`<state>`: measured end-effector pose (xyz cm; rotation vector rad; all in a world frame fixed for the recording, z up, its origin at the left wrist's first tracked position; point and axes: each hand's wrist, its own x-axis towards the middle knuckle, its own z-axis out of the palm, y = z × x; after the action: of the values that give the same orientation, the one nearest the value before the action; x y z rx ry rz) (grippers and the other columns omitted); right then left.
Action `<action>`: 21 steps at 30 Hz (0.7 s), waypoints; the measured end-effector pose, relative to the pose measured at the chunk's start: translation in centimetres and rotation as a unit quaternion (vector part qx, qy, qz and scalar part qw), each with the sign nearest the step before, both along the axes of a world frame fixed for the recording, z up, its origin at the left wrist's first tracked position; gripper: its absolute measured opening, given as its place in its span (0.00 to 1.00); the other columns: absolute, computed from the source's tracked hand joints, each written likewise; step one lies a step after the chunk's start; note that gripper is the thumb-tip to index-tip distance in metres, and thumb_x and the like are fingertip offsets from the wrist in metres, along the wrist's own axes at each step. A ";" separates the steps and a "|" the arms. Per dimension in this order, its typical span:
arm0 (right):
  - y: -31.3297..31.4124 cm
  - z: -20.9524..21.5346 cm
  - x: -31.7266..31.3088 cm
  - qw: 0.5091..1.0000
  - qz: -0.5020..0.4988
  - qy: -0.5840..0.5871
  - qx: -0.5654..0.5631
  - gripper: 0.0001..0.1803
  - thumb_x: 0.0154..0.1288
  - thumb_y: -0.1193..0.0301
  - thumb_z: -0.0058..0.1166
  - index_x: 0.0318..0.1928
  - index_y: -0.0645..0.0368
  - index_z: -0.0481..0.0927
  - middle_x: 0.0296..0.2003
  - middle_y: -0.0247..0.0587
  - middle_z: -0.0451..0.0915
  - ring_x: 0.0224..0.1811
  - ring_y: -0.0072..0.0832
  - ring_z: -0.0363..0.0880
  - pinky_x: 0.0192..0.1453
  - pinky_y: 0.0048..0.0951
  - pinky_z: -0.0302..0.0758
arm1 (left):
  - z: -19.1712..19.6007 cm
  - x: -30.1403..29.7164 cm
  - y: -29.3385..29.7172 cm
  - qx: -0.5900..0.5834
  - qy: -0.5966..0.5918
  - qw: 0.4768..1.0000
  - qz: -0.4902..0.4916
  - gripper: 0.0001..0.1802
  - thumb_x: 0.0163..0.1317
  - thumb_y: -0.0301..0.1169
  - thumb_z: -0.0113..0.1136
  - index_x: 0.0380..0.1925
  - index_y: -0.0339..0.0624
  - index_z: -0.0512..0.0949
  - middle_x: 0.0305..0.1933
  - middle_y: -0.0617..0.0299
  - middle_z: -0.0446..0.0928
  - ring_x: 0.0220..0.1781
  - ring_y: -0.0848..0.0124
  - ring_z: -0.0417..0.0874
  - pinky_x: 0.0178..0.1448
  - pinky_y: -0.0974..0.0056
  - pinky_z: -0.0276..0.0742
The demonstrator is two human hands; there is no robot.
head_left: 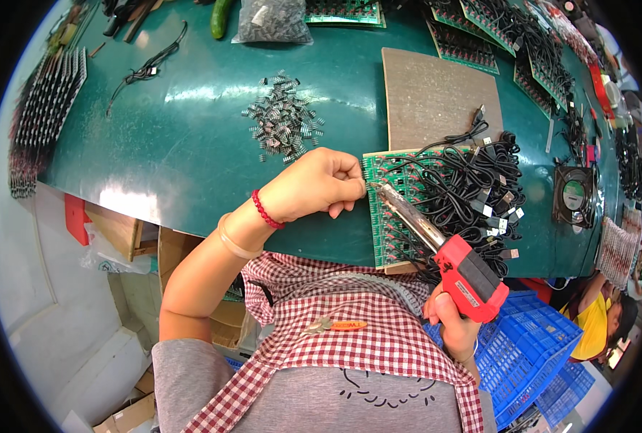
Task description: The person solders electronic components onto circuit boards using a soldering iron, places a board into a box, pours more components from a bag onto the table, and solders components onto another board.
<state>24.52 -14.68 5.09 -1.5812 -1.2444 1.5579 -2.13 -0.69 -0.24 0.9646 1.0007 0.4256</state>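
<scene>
In my right hand (451, 317) is a red and black soldering gun (471, 278). Its metal barrel points up and left, with the tip close to the left edge of a green circuit board panel (386, 231). At that same edge, beside the tip, the thumb and fingers of my left hand (326, 186) are pinched together. Whatever they hold is too small to make out. Black cables with USB plugs (472, 187) lie heaped over the right part of the panel. Left of the panel is a loose pile of small black connectors with metal pins (285, 119).
A brown board (443, 97) lies behind the panel on the green table (191, 65). Stacked circuit boards (50, 108) stand at the far left, and more lie at the back right. A small fan (574, 195) is to the right. Blue crates (523, 353) and another person (595, 325) are at the lower right.
</scene>
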 end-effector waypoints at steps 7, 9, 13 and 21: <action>0.0 0.5 -0.6 0.998 -0.047 0.028 0.015 0.16 0.62 0.75 0.47 0.49 0.69 0.67 0.17 0.39 0.68 0.16 0.22 0.64 0.24 0.26 0.66 | -0.2 0.0 0.0 0.001 0.005 1.000 0.000 0.09 0.58 0.28 0.56 0.21 0.37 0.72 0.19 0.66 0.73 0.16 0.83 0.69 0.21 0.77 0.64; 0.1 0.3 -0.5 0.999 -0.039 0.023 0.016 0.16 0.62 0.74 0.47 0.49 0.69 0.67 0.17 0.39 0.68 0.16 0.22 0.64 0.23 0.26 0.66 | -0.1 0.0 0.1 0.002 0.014 1.000 -0.001 0.09 0.58 0.28 0.56 0.21 0.38 0.72 0.19 0.66 0.73 0.16 0.83 0.69 0.21 0.77 0.63; -0.1 0.1 -0.6 0.999 -0.036 0.003 0.016 0.13 0.61 0.74 0.47 0.45 0.69 0.69 0.17 0.39 0.68 0.16 0.22 0.64 0.23 0.26 0.66 | 0.0 0.1 0.0 0.004 0.015 1.000 0.003 0.09 0.57 0.28 0.56 0.20 0.37 0.72 0.18 0.66 0.73 0.16 0.83 0.68 0.21 0.77 0.63; -0.8 -0.8 0.3 0.998 0.006 -0.039 0.056 0.08 0.61 0.73 0.48 0.35 0.67 0.70 0.17 0.38 0.69 0.16 0.22 0.65 0.24 0.25 0.67 | 0.1 0.1 0.0 0.015 0.014 1.000 0.007 0.09 0.56 0.27 0.56 0.19 0.37 0.72 0.18 0.66 0.73 0.15 0.84 0.68 0.21 0.76 0.62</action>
<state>24.82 -15.51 4.29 -1.5784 -1.3617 1.4188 -2.05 -0.70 -0.10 0.9937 1.0286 0.4403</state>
